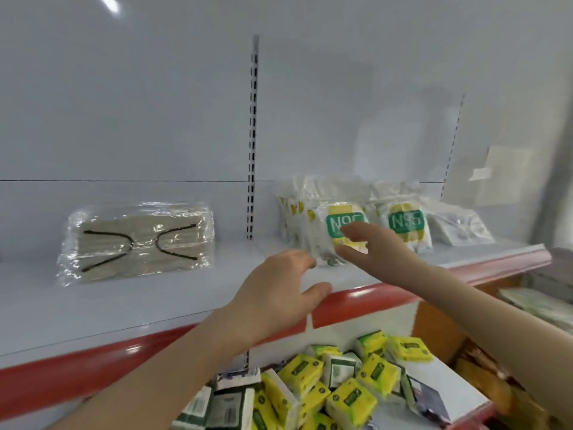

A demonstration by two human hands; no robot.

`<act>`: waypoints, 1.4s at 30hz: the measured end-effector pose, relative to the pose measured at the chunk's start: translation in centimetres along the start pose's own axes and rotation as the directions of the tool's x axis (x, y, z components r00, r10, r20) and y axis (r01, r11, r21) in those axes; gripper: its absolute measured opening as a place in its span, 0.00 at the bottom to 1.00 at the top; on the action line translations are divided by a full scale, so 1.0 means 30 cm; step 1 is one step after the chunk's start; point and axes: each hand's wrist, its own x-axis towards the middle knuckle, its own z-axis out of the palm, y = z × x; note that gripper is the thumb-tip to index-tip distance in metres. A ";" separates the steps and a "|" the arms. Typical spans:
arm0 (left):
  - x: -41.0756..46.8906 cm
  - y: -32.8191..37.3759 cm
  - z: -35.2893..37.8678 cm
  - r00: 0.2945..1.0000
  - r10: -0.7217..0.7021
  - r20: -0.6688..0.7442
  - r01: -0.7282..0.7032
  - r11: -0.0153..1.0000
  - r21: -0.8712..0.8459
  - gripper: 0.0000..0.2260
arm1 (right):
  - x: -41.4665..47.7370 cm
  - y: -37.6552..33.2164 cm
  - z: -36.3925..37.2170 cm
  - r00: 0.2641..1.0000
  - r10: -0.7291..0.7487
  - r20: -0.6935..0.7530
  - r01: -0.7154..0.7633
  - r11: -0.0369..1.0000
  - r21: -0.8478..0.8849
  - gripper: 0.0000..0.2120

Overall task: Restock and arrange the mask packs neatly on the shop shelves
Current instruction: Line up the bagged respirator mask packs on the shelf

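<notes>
A row of white N95 mask packs (322, 221) with green and yellow labels stands upright on the pale shelf (186, 293). A second group of N95 packs (406, 225) stands to its right. A clear plastic pack of grey masks with black ear loops (136, 243) leans against the back wall at the left. My left hand (279, 290) hovers over the shelf front, fingers relaxed, its fingertips close to the left row's foot. In front of the nearest N95 pack is my right hand (369, 243), with spread fingers, holding nothing.
The shelf has a red front edge (356, 301). A lower shelf holds several yellow and green tissue packs (347, 386) in a loose pile. More white packs (459, 225) lie flat at the far right. A slotted upright (253, 135) divides the back wall.
</notes>
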 end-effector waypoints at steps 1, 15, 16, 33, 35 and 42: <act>0.023 0.045 0.032 1.000 -0.002 0.004 0.002 1.000 -0.019 0.22 | -0.019 0.055 -0.034 1.000 0.016 0.000 -0.016 1.000 -0.010 0.22; 0.305 0.165 0.264 0.963 -0.218 -0.157 0.218 0.976 -0.014 0.34 | 0.004 0.495 -0.183 0.996 0.002 0.084 0.008 0.993 -0.116 0.30; 0.327 0.135 0.261 0.956 -0.241 -0.167 0.242 0.970 -0.011 0.37 | 0.026 0.508 -0.173 0.996 -0.015 0.083 0.026 0.991 -0.132 0.32; 0.557 -0.008 0.349 0.907 -0.419 -0.023 0.412 0.878 0.244 0.46 | 0.262 0.690 -0.041 0.992 -0.095 0.083 0.118 0.927 -0.355 0.37; 0.561 -0.002 0.355 0.905 -0.424 -0.036 0.419 0.874 0.245 0.45 | 0.274 0.694 -0.048 0.988 -0.099 0.118 0.137 0.917 -0.374 0.37; 0.533 0.011 0.346 0.905 -0.421 -0.068 0.426 0.883 0.196 0.46 | 0.284 0.608 -0.078 0.939 -0.339 0.051 0.333 0.865 -0.377 0.28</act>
